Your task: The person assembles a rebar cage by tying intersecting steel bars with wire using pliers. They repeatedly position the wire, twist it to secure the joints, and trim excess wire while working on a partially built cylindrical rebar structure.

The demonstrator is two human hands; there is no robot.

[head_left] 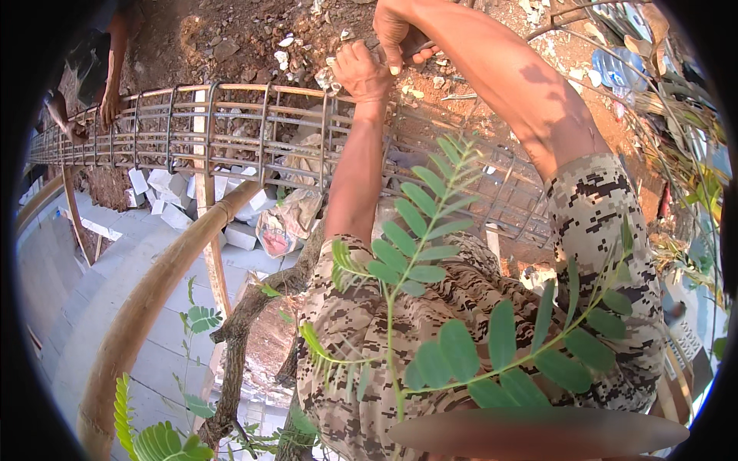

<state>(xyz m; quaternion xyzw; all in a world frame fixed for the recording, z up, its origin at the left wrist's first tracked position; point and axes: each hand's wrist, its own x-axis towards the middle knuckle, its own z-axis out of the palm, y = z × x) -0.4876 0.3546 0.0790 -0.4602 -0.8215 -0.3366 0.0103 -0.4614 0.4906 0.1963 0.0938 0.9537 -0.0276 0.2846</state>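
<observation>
Rust-brown steel rods, ringed by dark metal hoops, made up a long open cage point(265, 127) that ran from the left rim to under the wearer's left forearm and on, less distinct, to the right. Left hand point(360, 73), bare, lay beyond the cage's far side, back of the hand showing, its forearm crossing above the rods. Right hand point(393, 34), also bare, came in from the upper right, bent at the wrist, just beside the left. Fingers: left ones curled well in; right ones bent, thumb pointing down. Could not tell whether either had hold of anything. Both arms wore tan-and-brown pixel-camouflage sleeves point(596, 207).

Far left, another person's two hands point(110, 105) were at the cage, one at its upper rod, one lower. Reddish-brown stony soil point(173, 34) lay past it. Near side: pale timber post point(205, 169), whitish rectangular blocks point(171, 187), crumpled plastic bag point(286, 224). Thick tan bamboo pole point(154, 307) slanted up toward the rods; rough brown tree branch point(244, 330) to its right. Green leafy sprig point(410, 217) in front of the torso. Clear bluish plastic bottle point(615, 73), upper right.
</observation>
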